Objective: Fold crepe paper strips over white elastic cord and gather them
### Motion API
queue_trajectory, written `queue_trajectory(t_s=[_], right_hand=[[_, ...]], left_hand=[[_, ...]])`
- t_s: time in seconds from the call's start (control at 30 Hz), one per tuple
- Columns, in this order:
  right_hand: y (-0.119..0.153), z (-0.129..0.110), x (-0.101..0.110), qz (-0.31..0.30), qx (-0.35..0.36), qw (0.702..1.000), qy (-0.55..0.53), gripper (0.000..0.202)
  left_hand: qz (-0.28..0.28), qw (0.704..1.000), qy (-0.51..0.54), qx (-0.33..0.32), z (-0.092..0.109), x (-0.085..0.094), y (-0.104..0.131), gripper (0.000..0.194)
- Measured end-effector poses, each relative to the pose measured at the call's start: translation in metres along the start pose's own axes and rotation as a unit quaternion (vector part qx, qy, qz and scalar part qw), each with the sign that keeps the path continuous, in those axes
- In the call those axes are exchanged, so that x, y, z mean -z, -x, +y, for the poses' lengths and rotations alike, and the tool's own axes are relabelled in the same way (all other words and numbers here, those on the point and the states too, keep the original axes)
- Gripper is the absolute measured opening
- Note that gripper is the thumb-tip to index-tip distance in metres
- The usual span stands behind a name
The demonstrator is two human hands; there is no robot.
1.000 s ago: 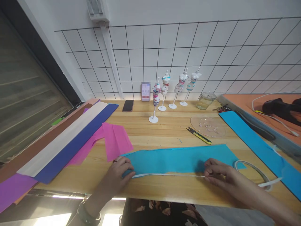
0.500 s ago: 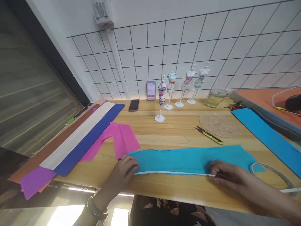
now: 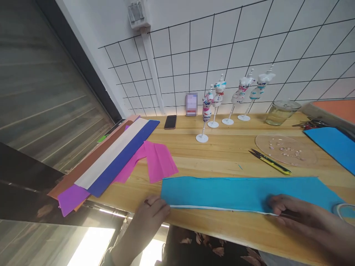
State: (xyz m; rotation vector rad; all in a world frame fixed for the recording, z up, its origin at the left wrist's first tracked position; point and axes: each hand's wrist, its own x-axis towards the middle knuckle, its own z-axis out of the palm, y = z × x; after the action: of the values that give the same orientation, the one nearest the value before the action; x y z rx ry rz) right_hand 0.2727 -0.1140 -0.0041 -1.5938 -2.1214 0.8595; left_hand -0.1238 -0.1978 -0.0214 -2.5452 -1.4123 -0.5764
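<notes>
Handling blue sheet [image 3: 216, 192], spread flat near the front edge of wooden table [image 3: 184, 149], with white tape [image 3: 202, 207] along its near border. Pinching white tape toward the sheet's right between thumb and fingers of right hand [image 3: 303, 218]; resting left hand [image 3: 152, 213], with fingers curled, at the left end, cannot tell whether gripping. Can see farther back pink sheet [image 3: 162, 162], yellow-and-black snips [image 3: 271, 162], clear plate [image 3: 264, 144] with beads [image 3: 286, 149] and four small mannequins [image 3: 207, 108].

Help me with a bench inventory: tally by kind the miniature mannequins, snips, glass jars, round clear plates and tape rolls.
Miniature mannequins: 4
Snips: 1
Glass jars: 1
Round clear plates: 1
Tape rolls, cut off by the picture's right edge: 1
Total: 8
</notes>
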Motion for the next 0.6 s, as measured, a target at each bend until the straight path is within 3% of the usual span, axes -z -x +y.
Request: queue_trajectory(t_s=[0.07,0.1,0.27,0.37,0.47,0.6], right_hand=[[0.0,0.001,0.003,-0.126,0.001,0.992,-0.028,0.025],[0.0,0.001,0.004,-0.157,-0.005,0.987,-0.037,0.026],[0.001,-0.012,0.005,-0.118,-0.032,0.991,-0.055,0.028],[-0.001,-0.019,0.006,-0.124,-0.038,0.989,-0.066,0.028],[-0.005,-0.02,0.006,-0.137,-0.048,0.989,-0.036,0.029],[-0.009,-0.018,0.006,-0.108,-0.03,0.994,0.006,0.028]], left_hand=[[-0.012,1.0,-0.013,-0.014,-0.003,0.0,0.001,0.014],[-0.022,0.999,-0.015,-0.021,-0.005,0.0,0.001,0.014],[-0.047,0.999,-0.015,-0.023,-0.01,0.006,0.0,0.017],[-0.045,0.998,-0.015,-0.033,-0.013,0.008,-0.001,0.017],[-0.034,0.998,-0.004,-0.046,-0.016,0.01,-0.002,0.016],[-0.022,0.998,0.002,-0.059,-0.018,0.01,-0.004,0.015]])
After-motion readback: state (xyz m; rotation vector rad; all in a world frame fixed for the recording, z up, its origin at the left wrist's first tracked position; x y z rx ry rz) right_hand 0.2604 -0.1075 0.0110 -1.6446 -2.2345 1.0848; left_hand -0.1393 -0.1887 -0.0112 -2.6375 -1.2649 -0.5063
